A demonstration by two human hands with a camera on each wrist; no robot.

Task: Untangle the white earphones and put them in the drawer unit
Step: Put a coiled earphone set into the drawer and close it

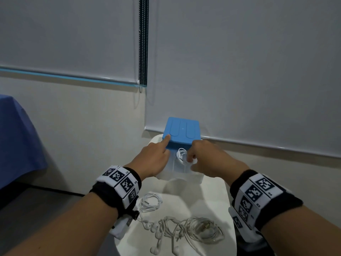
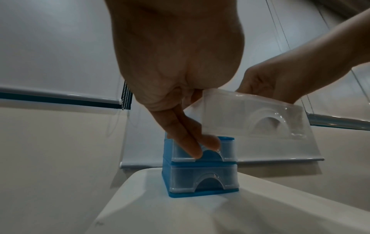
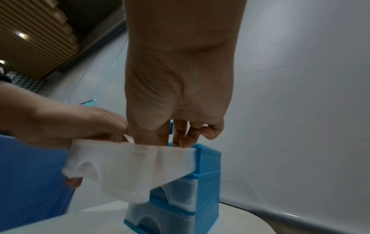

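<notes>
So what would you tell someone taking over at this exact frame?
Left hand: braces the blue drawer unit, index finger straight on its top.
Right hand: fingers curled on a coiled pair of earphones, setting it in the pulled-out top drawer.
Done: one pair is in the drawer, not yet released.
Left: one coiled pair and a tangled bunch lie on the white table; untangle, stow, probably close the drawer.
</notes>
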